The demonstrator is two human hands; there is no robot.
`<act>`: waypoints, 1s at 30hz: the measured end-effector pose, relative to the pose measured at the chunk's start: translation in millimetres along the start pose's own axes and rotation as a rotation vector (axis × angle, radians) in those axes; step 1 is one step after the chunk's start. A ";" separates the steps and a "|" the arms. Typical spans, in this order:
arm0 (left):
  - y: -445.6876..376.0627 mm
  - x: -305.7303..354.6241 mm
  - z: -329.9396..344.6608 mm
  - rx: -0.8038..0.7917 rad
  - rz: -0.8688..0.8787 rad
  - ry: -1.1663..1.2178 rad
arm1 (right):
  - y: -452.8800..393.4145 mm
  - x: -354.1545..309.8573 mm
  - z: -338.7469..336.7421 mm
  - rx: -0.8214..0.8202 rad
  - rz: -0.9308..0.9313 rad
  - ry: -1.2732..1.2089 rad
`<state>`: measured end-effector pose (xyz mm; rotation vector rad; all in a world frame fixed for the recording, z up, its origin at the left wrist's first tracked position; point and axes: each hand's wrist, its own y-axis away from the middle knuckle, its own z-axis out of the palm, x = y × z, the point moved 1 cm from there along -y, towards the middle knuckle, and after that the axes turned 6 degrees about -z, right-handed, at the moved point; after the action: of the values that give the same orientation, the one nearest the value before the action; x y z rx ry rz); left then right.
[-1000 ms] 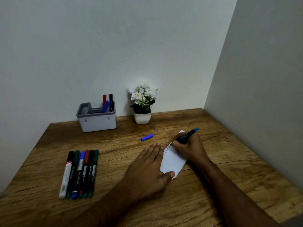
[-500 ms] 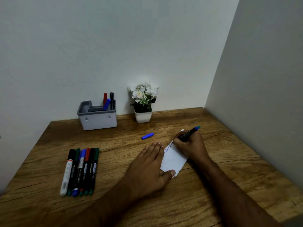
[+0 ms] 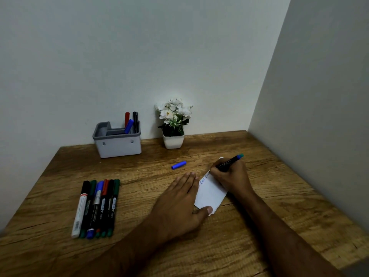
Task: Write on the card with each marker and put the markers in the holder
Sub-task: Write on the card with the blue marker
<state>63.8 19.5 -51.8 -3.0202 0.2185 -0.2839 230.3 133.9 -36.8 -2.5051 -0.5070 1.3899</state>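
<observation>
A white card (image 3: 210,193) lies on the wooden table (image 3: 139,176) with blue writing along its upper left edge. My left hand (image 3: 179,202) lies flat on the card's left side, thumb pressing its lower corner. My right hand (image 3: 231,176) grips a black marker with a blue end (image 3: 229,161), tip down on the card's upper part. Its blue cap (image 3: 178,165) lies loose on the table behind the card. Several capped markers (image 3: 97,206) lie in a row at the left. A grey holder (image 3: 117,140) at the back holds three markers.
A small white pot of white flowers (image 3: 173,124) stands against the back wall, right of the holder. A side wall (image 3: 319,116) borders the table on the right. The table's front edge runs along the bottom right.
The right hand has crept a little along the card as it writes, and more blue writing shows. The view shifted slightly. The left hand holds still.
</observation>
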 end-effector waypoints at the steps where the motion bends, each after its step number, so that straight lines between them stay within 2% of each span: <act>1: -0.1 0.0 0.4 0.001 0.000 -0.002 | 0.4 0.2 0.0 0.006 0.021 -0.006; 11: 0.3 0.3 -0.4 0.001 -0.002 0.007 | 2.2 -5.4 -2.1 -0.013 0.033 -0.010; 20: 1.2 0.4 -5.9 -0.001 -0.032 0.081 | 6.7 -14.5 -7.7 0.092 0.063 -0.145; 30: -1.3 3.3 -12.0 -0.040 -0.053 0.136 | 6.6 -19.5 -11.2 0.105 0.087 -0.178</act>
<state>64.8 19.3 -39.4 -3.0519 0.1567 -0.4966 231.5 119.6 -18.3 -2.3590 -0.3510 1.6366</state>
